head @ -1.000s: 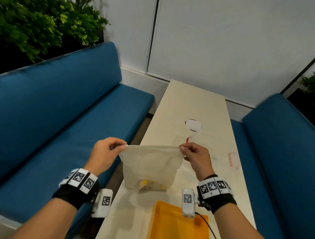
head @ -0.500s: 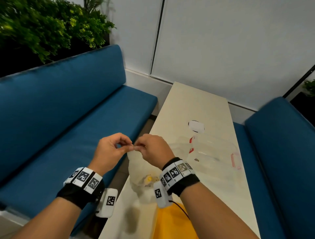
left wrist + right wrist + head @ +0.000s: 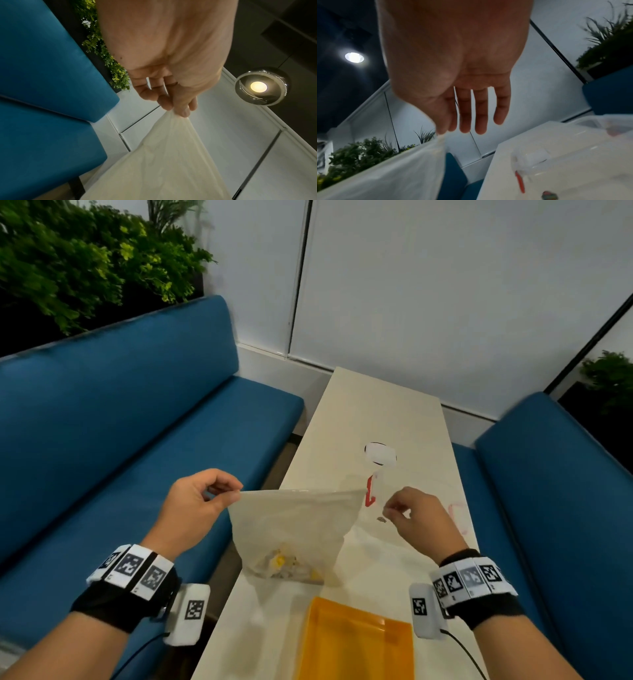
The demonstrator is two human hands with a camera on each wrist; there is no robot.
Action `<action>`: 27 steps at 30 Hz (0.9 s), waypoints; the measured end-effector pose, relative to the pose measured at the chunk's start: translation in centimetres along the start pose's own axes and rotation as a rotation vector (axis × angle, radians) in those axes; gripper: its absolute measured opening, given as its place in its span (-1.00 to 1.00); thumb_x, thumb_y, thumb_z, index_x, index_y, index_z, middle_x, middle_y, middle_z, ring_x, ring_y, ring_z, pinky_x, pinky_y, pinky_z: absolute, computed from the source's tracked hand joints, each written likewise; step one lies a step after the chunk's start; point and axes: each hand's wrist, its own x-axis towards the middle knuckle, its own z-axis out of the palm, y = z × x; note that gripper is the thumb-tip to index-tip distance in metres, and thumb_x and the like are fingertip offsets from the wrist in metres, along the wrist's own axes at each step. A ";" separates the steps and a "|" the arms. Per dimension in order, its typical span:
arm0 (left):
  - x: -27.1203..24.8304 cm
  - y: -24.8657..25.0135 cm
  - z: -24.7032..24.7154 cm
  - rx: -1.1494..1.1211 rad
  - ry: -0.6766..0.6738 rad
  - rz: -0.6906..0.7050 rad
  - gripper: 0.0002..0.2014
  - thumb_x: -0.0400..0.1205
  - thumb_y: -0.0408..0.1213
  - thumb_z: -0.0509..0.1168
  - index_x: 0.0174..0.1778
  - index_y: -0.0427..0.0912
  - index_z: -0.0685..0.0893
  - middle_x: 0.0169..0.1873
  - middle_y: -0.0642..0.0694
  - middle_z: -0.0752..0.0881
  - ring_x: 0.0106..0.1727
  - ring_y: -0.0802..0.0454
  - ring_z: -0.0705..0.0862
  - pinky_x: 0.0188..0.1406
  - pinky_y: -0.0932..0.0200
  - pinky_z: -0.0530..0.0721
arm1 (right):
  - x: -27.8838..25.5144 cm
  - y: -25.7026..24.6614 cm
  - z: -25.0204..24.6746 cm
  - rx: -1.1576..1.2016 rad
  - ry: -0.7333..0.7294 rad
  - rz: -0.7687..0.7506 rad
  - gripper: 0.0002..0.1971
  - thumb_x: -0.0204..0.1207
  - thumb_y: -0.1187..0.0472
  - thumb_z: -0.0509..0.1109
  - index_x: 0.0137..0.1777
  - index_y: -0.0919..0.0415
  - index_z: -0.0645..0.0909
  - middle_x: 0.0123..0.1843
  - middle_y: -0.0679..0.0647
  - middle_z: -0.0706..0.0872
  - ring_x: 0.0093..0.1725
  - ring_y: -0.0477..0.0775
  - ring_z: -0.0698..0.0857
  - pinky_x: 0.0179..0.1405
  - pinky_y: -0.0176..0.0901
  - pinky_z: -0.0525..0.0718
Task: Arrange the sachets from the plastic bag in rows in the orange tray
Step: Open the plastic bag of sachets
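Note:
A translucent plastic bag [image 3: 291, 525] stands on the table, its bottom resting just beyond the orange tray [image 3: 356, 642]. Several sachets [image 3: 284, 566], white and yellow, lie bunched in the bottom of the bag. My left hand [image 3: 233, 494] pinches the bag's top left corner between thumb and fingers and holds it up; the left wrist view shows the pinch on the bag [image 3: 171, 162]. My right hand [image 3: 394, 510] hovers to the right of the bag's top right corner and holds nothing. In the right wrist view its fingers [image 3: 479, 115] hang straight beside the bag's edge [image 3: 393, 175].
A clear plastic container [image 3: 424, 529] with red latches [image 3: 370, 494] lies on the cream table [image 3: 376, 405] behind the bag. A white round mark [image 3: 380, 453] sits farther back. Blue benches [image 3: 137, 422] flank the narrow table on both sides.
A second ago both hands held the bag's top corners. The right hand then crossed to the left hand, and has now moved back right, free of the bag.

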 end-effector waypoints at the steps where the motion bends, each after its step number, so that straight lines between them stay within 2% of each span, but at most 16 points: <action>1: 0.0 0.2 0.1 -0.003 -0.014 0.015 -0.76 0.54 -0.45 0.55 -0.20 0.06 0.82 -0.20 0.15 0.83 -0.20 0.17 0.72 -0.11 0.30 0.66 | -0.2 -0.3 0.1 0.053 -0.009 -0.003 -0.92 0.54 0.06 0.50 -0.03 -0.09 0.66 -0.01 -0.22 0.68 -0.01 -0.13 0.70 0.02 -0.13 0.67; 4: 0.1 0.8 0.2 -0.005 -0.049 0.047 -0.78 0.55 -0.47 0.54 -0.15 0.00 0.83 -0.17 0.13 0.83 -0.14 0.12 0.74 -0.10 0.36 0.67 | 0.4 -2.2 1.3 0.218 0.027 -0.011 -0.62 0.50 -0.14 0.49 0.29 -0.13 0.59 0.14 -0.23 0.61 0.06 -0.17 0.67 0.07 -0.24 0.62; 7: 0.3 0.8 0.1 -0.001 -0.072 0.057 -0.76 0.54 -0.46 0.55 -0.16 0.05 0.84 -0.18 0.11 0.84 -0.14 0.12 0.76 -0.08 0.31 0.68 | 2.4 -4.3 2.7 0.348 0.052 0.016 -0.57 0.55 -0.18 0.43 0.40 -0.16 0.57 0.24 -0.16 0.59 0.14 -0.11 0.64 0.16 -0.21 0.58; 9: 0.3 0.5 -0.2 -0.008 -0.092 0.047 -0.73 0.55 -0.45 0.55 -0.15 0.10 0.85 -0.19 0.10 0.84 -0.17 0.11 0.75 -0.08 0.28 0.68 | 3.6 -5.1 3.5 0.346 -0.024 0.046 -0.71 0.57 -0.07 0.45 0.26 -0.10 0.70 0.16 -0.13 0.69 0.11 -0.12 0.66 0.22 -0.13 0.63; 12: 0.4 0.3 -0.4 0.042 -0.119 0.020 -0.78 0.57 -0.35 0.54 -0.09 0.14 0.83 -0.19 0.13 0.81 -0.21 0.14 0.73 -0.08 0.27 0.68 | 4.3 -5.8 4.1 0.336 -0.132 0.101 -0.93 0.54 0.16 0.47 -0.08 0.06 0.79 -0.13 -0.10 0.78 -0.12 -0.09 0.72 0.05 0.00 0.79; 14: 0.7 0.4 -0.4 0.094 -0.124 -0.026 -0.90 0.57 -0.16 0.56 -0.07 0.13 0.82 -0.16 0.17 0.79 -0.21 0.12 0.71 -0.07 0.18 0.71 | 4.4 -5.8 4.2 0.322 -0.178 0.103 -0.94 0.50 0.24 0.48 -0.10 0.08 0.77 -0.20 -0.06 0.76 -0.23 -0.08 0.70 -0.12 -0.11 0.79; 16: 1.0 0.5 0.0 0.184 -0.161 -0.070 -0.84 0.52 0.06 0.56 -0.04 0.18 0.79 -0.17 0.15 0.77 -0.21 0.10 0.70 -0.17 0.21 0.67 | 4.4 -5.6 4.1 0.264 -0.225 0.088 -0.88 0.47 0.26 0.49 -0.03 0.07 0.75 -0.23 -0.04 0.71 -0.30 -0.09 0.65 -0.30 -0.28 0.66; 18: 1.4 0.9 0.8 0.327 -0.248 -0.117 -0.81 0.51 0.17 0.52 -0.07 0.23 0.76 -0.21 0.14 0.74 -0.17 0.15 0.69 -0.18 0.19 0.66 | 4.6 -5.7 4.3 0.200 -0.241 0.085 -0.84 0.46 0.30 0.45 -0.01 0.07 0.73 -0.25 -0.05 0.66 -0.32 -0.08 0.63 -0.37 -0.35 0.57; 21: 3.1 1.8 2.4 0.555 -0.297 -0.149 -0.90 0.57 0.05 0.38 -0.16 0.17 0.77 -0.19 0.17 0.77 -0.09 0.09 0.73 -0.04 0.07 0.75 | 5.5 -6.3 4.7 0.180 -0.144 0.098 -0.80 0.48 0.37 0.32 -0.14 0.07 0.70 -0.27 -0.06 0.67 -0.24 -0.01 0.67 -0.34 -0.33 0.58; 24: 6.5 3.4 3.2 0.688 -0.156 -0.047 -0.83 0.62 -0.09 0.25 -0.07 0.11 0.77 -0.07 0.05 0.80 -0.04 -0.11 0.73 -0.06 0.06 0.70 | 7.4 -7.6 3.5 0.193 0.046 0.057 -0.80 0.52 0.38 0.28 -0.16 0.10 0.69 -0.23 -0.05 0.70 -0.21 0.01 0.67 -0.29 -0.28 0.53; 27: 9.4 6.2 2.8 0.642 -0.040 0.084 -0.83 0.71 -0.13 0.20 -0.04 0.08 0.71 -0.09 0.01 0.77 -0.09 -0.12 0.68 -0.13 0.03 0.62 | 9.4 -8.8 0.4 0.282 0.253 0.020 -0.86 0.55 0.37 0.36 -0.14 0.13 0.67 -0.28 -0.10 0.65 -0.24 -0.06 0.61 -0.28 -0.34 0.48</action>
